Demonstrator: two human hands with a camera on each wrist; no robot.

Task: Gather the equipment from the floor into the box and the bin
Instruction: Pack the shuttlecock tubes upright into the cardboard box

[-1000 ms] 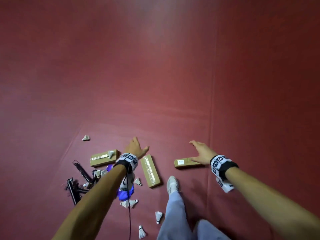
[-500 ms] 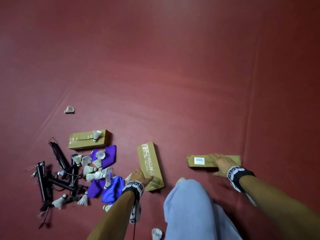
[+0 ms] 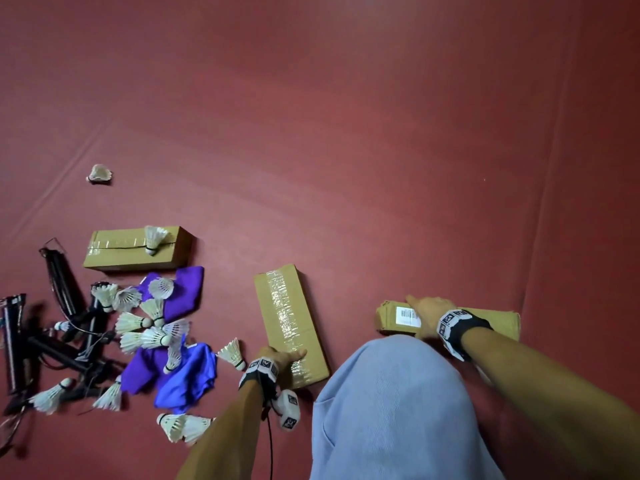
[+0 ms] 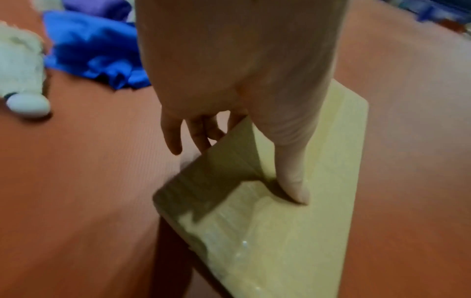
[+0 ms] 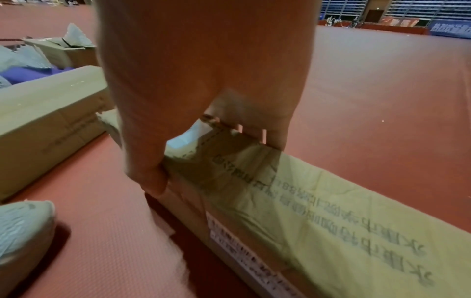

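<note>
On floor at 6 o'clock: left hand (image 3: 277, 356) pinches taped carton (image 3: 290, 323) at its near end, thumb on top. Right hand (image 3: 427, 311) clamps labelled carton (image 3: 394, 317) at 4 o'clock across its width. Cartons look stiff, probably light; tape slick, so hold by edges.

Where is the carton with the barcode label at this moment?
In the head view the carton with the barcode label lies on the red floor, lower right, under the right hand, right of the taped carton.
</note>
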